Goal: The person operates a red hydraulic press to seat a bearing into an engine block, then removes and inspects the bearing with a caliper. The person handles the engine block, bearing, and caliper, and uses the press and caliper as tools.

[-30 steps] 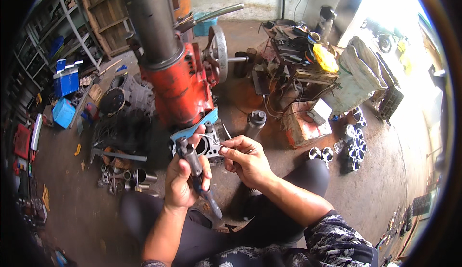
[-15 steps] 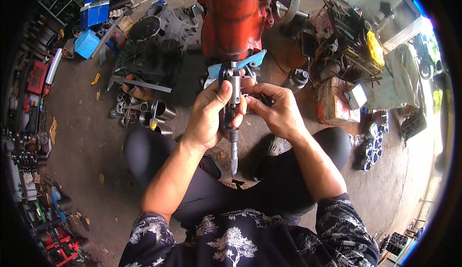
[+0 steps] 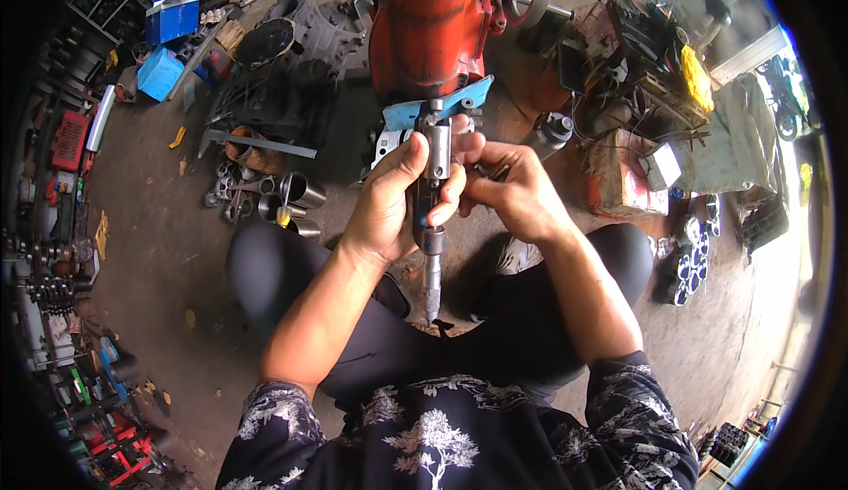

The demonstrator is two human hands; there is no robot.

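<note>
My left hand (image 3: 384,198) is closed around a micrometer (image 3: 432,273), held upright with its silver thimble pointing down toward my lap. A short silver metal cylinder (image 3: 438,150) with a small hole sits in line with the micrometer's spindle, beside my left thumb. My right hand (image 3: 521,194) is close to the cylinder's right side, with thumb and fingers pinched together. What they pinch, if anything, is too small and too hidden to name. Behind both hands lies a light-blue strip (image 3: 477,95) at the foot of a red machine (image 3: 424,30).
On the floor to the left are metal cylinder sleeves (image 3: 305,191), a large caliper (image 3: 265,148) and connecting rods (image 3: 231,194). A dark bottle (image 3: 551,132) and a worn red-and-white box (image 3: 623,172) stand to the right. Tools and parts line the left edge.
The right hand's fingers have drawn in and shifted slightly beside the cylinder. The left hand still grips the micrometer, which has moved a little right in the view.
</note>
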